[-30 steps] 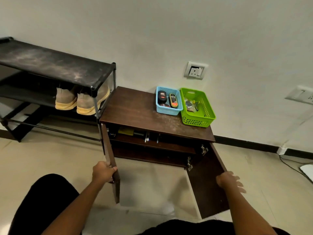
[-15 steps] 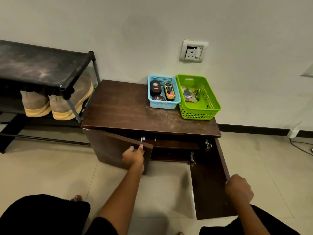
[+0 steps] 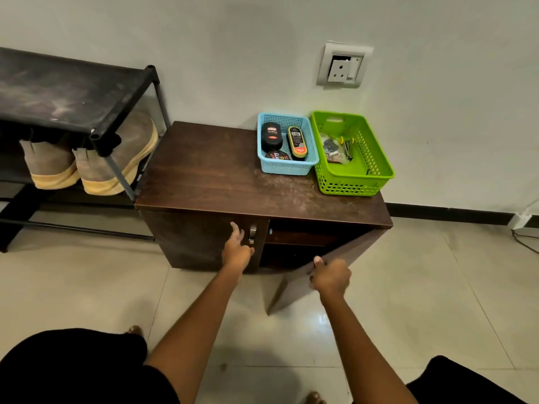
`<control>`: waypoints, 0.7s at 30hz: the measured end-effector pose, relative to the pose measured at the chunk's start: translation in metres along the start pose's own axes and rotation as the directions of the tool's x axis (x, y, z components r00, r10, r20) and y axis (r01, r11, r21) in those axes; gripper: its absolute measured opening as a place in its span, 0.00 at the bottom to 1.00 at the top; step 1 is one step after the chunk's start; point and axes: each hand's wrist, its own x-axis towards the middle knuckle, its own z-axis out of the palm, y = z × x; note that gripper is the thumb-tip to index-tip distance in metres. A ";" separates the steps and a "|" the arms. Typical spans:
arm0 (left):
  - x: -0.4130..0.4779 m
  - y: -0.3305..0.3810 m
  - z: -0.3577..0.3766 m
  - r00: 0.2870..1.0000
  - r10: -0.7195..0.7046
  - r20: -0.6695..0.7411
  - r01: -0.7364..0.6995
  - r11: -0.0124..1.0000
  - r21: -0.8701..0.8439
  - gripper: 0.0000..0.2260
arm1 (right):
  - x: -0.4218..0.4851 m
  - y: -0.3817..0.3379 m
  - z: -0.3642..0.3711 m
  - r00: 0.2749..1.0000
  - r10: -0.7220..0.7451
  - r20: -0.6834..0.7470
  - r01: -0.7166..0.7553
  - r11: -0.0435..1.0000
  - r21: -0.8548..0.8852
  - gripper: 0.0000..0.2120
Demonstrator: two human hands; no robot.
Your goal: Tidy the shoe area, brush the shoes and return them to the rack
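A low dark wooden cabinet (image 3: pixel 221 176) stands against the wall. Its left door (image 3: pixel 189 240) lies flat and closed, and my left hand (image 3: pixel 236 249) presses on it with straight fingers beside the metal handle (image 3: pixel 252 234). Its right door (image 3: pixel 323 272) stands partly open, and my right hand (image 3: pixel 331 275) grips its free edge. A black shoe rack (image 3: pixel 73 94) stands to the left with a pair of tan boots (image 3: pixel 96 164) on its middle shelf.
On the cabinet's back right sit a blue basket (image 3: pixel 287 166) with shoe polish containers and a green basket (image 3: pixel 354 176) with small items. A wall socket (image 3: pixel 344 65) is above them. A cable (image 3: pixel 525 237) lies on the tiled floor at far right.
My left hand has pushed the left door fully closed. My right hand has swung the right door inward from wide open to partly open. The view moved closer.
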 end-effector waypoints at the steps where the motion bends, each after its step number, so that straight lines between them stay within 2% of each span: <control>1: 0.001 0.000 -0.003 1.000 -0.002 0.017 0.001 0.999 0.045 0.36 | 0.003 -0.015 0.014 1.000 0.015 0.026 -0.016 0.999 0.040 0.16; 5: 0.004 -0.002 -0.019 0.997 -0.016 0.080 -0.007 0.962 0.273 0.38 | 0.017 -0.067 0.062 0.993 0.022 0.112 -0.040 0.986 0.161 0.16; 9: 0.004 0.001 -0.031 0.990 -0.050 0.129 -0.023 0.859 0.512 0.42 | 0.019 -0.085 0.085 0.980 0.093 0.175 -0.138 0.953 0.268 0.31; 12: 0.002 0.003 -0.036 0.990 -0.049 0.131 -0.036 0.817 0.576 0.43 | 0.014 -0.082 0.085 0.974 0.060 0.217 -0.109 0.969 0.220 0.36; 14: -0.003 0.010 -0.040 0.990 -0.029 0.134 -0.054 0.815 0.578 0.43 | 0.015 -0.079 0.078 0.968 0.034 0.248 -0.072 0.987 0.144 0.34; 18: -0.021 0.033 -0.051 0.988 0.002 0.155 -0.095 0.795 0.599 0.41 | 0.009 -0.082 0.042 0.944 -0.092 0.318 0.132 0.985 -0.109 0.16; 20: -0.038 0.050 -0.055 0.988 0.050 0.144 -0.133 0.745 0.654 0.39 | -0.005 -0.092 0.017 0.925 -0.157 0.345 0.224 0.961 -0.163 0.09; 21: -0.043 0.055 -0.055 0.989 0.074 0.128 -0.142 0.706 0.694 0.39 | -0.011 -0.098 0.009 0.915 -0.194 0.353 0.272 0.945 -0.184 0.09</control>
